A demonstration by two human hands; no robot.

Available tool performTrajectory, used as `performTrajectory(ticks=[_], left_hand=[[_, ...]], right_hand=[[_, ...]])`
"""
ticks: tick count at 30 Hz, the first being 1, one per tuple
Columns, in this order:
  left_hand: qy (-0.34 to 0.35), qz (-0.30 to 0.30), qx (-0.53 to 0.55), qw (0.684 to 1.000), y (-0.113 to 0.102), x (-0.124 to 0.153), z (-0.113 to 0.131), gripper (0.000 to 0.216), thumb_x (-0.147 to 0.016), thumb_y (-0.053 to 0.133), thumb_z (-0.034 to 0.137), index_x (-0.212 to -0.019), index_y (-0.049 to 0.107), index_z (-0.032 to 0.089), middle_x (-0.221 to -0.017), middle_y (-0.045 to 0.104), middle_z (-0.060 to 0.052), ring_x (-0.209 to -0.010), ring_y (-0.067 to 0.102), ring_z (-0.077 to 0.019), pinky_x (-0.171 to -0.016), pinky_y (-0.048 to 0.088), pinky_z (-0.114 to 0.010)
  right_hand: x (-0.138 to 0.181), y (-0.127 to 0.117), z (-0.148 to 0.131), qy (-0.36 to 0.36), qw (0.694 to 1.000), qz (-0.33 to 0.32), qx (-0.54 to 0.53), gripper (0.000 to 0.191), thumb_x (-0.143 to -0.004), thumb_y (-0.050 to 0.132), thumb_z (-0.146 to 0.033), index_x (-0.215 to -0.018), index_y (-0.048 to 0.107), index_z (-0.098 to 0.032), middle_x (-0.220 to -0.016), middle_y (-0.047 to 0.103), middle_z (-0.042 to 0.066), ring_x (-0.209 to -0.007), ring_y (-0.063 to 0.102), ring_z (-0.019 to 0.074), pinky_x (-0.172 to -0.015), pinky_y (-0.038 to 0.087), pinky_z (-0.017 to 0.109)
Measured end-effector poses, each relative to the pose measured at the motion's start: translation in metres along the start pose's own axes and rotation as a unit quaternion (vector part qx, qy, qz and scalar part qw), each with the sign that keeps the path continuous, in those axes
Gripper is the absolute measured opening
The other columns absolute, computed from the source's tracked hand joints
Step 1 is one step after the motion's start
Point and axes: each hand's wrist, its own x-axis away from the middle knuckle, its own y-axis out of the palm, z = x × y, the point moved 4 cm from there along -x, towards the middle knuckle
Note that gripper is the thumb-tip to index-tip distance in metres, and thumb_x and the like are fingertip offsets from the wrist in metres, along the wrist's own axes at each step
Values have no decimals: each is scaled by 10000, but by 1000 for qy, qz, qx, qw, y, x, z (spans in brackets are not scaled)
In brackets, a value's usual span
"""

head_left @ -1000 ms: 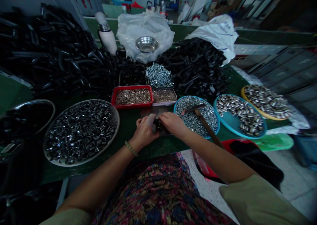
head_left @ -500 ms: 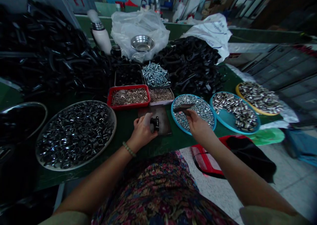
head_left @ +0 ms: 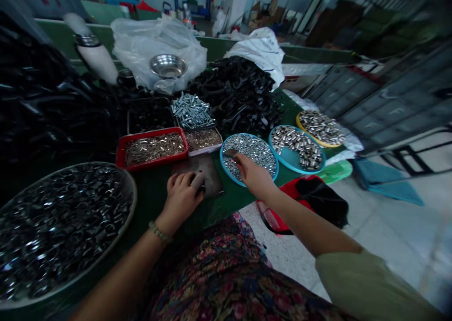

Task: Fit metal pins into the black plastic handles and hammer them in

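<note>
**Item:** small black metal part (head_left: 202, 186), blocky and dull. It lies on a flat dark steel plate (head_left: 212, 169), rectangular and scuffed, at the near table edge, centre.

**Left hand** (head_left: 181, 196): fingers curled together, with a pale-sheathed thumb pinching the part down on the plate. There is a bead bracelet at the wrist.

**Right hand** (head_left: 253, 176): clamped round a grey-headed hammer (head_left: 231, 153) just under its head, so the handle is hidden by the hand. The head sits over the left side of a round blue plastic dish (head_left: 226, 169) of small glittering nuts, just right of the plate.

**Adjacent stock:**
- Second blue dish (head_left: 288, 161) of short bright cylinders, further right.
- Yellow-rimmed dish (head_left: 300, 122) of the same, beyond it.
- Red rectangular plastic tray (head_left: 120, 150) of thin brassy pins, just beyond the plate.
- Loose heap of silver screws (head_left: 190, 109), farther back.
- Large round steel tray (head_left: 131, 189) of dark glossy rings, near left.
- Heaps of black curved parts (head_left: 236, 95), far side.

**Surface:** green matte table top (head_left: 151, 196).

**Room:** dim workshop with a pale speckled floor (head_left: 370, 227) at right. The far shelving is blurred.
</note>
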Motion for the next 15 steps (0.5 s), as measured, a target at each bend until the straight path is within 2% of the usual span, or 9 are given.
performTrajectory(ticks=[2,4,6,8,9,11,12,13,15], left_hand=[[-9,-1,45,999,-1,-8,-1,427,-779,586,266,-1206,602,267,-1216,605,-118,-1153,511,-321,-1077,222,-559],[-78,2,196,978,-8,-17,-7,403,-759,604,320,-1155,634,250,-1196,619,-107,-1169,509,-321,-1091,250,-545],[-173,3,400,900,-18,-23,-13,398,-769,576,422,-1107,651,224,-1130,647,-105,-1152,535,-318,-1065,340,-520],[-234,-9,558,796,-30,-26,-14,456,-798,498,526,-1075,653,199,-1048,670,-124,-1079,590,-317,-961,467,-496],[-252,-14,613,749,-36,-27,-14,496,-808,458,569,-1071,649,194,-1025,675,-131,-1030,615,-315,-890,517,-486],[-274,2,682,678,-45,-30,-11,500,-818,455,590,-1094,628,210,-1038,674,-119,-949,651,-287,-770,573,-439],[-285,29,703,651,-46,-32,-9,446,-810,520,545,-1106,611,225,-1051,671,-97,-918,663,-261,-737,584,-402],[-294,66,709,637,-47,-33,-8,396,-788,600,470,-1109,594,239,-1040,671,-69,-881,672,-230,-713,588,-362],[-304,133,687,647,-44,-36,-3,422,-711,711,279,-1103,558,252,-962,670,-10,-800,681,-173,-692,585,-299]], right_hand=[[0,2,27,71,994,27,76,383,-978,359,-338,-1334,454,-235,-1086,641,128,-764,663,214,-632,474,299],[-2,2,53,97,989,24,112,375,-970,396,-361,-1304,498,-226,-1080,632,129,-841,654,221,-688,483,302],[-4,-4,84,116,987,14,108,352,-966,411,-396,-1237,561,-227,-1131,621,117,-1013,610,223,-814,470,301],[-1,-19,127,177,979,18,104,368,-980,369,-383,-1189,594,-180,-1183,606,144,-1126,553,229,-906,433,312],[1,-28,151,221,969,22,108,389,-987,341,-349,-1182,595,-129,-1185,600,184,-1132,551,242,-918,427,333],[9,-42,198,311,943,16,118,391,-957,387,-272,-1162,590,-8,-1120,607,281,-1053,596,292,-868,449,394],[13,-44,217,340,933,4,117,371,-926,440,-240,-1130,606,21,-1085,616,301,-1021,613,305,-844,455,402],[16,-44,233,361,926,-10,113,347,-892,483,-204,-1099,623,36,-1055,625,308,-995,627,310,-824,459,401],[18,-38,249,373,922,-32,101,318,-846,511,-144,-1072,646,35,-1060,626,306,-1011,628,311,-817,452,387]])
